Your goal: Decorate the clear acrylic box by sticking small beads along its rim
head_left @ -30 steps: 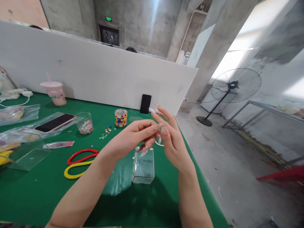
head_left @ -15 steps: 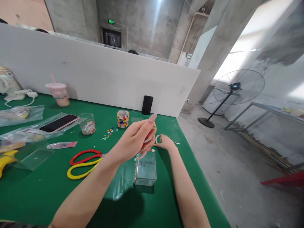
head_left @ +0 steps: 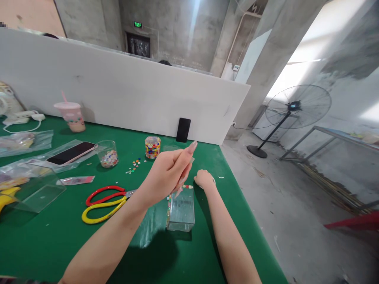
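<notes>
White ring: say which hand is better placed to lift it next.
Probably the right hand: it partly covers the white ring, while the left hand is raised near the clear box.

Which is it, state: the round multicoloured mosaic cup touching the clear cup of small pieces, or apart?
Apart: the head view shows green tabletop between the mosaic cup and clear cup.

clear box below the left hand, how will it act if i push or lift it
The clear box looks thin-walled and straight-edged, so it is probably stiff and fairly light. Its flat sides suggest it would slide rather than roll. Its smooth, shiny faces may feel slippery.
</notes>
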Tool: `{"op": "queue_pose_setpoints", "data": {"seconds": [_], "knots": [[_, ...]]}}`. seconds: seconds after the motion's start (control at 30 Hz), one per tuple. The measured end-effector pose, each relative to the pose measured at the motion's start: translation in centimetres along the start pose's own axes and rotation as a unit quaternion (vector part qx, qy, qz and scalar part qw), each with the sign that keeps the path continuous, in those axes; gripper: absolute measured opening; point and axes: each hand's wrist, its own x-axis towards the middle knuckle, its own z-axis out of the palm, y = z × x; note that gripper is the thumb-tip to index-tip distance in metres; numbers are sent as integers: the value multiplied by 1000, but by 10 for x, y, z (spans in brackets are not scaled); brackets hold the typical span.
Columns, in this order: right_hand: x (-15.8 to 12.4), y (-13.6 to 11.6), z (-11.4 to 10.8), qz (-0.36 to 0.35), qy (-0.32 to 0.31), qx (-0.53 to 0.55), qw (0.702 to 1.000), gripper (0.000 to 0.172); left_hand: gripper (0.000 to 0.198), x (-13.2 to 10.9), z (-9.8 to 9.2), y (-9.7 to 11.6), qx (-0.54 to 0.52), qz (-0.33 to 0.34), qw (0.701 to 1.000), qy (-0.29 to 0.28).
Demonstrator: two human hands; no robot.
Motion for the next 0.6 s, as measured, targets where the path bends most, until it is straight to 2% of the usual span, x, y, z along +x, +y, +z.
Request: {"op": "queue_pose_setpoints", "data": {"seconds": [0.13, 0.37, 0.43, 0.5, 0.6], "knots": [[-2, -7, 0, 30, 6, 0, 1000, 38, 64, 2, 3, -4, -3, 91, 994, 54], [-5, -17, 4, 50, 29, 81, 995, 38, 59, 8, 2, -8, -37, 140, 974, 177], [-4, -13, -1, 31, 32, 136, 990, 37, 58, 10, -2, -9, -50, 148, 967, 200], [-3, -8, -11, -9, 32, 205, 978, 36, 58, 14, -6, -10, -49, 140, 969, 198], [-12, 1, -37, -103, 38, 323, 940, 30, 61, 18, -15, -12, -30, 123, 971, 205]]}}
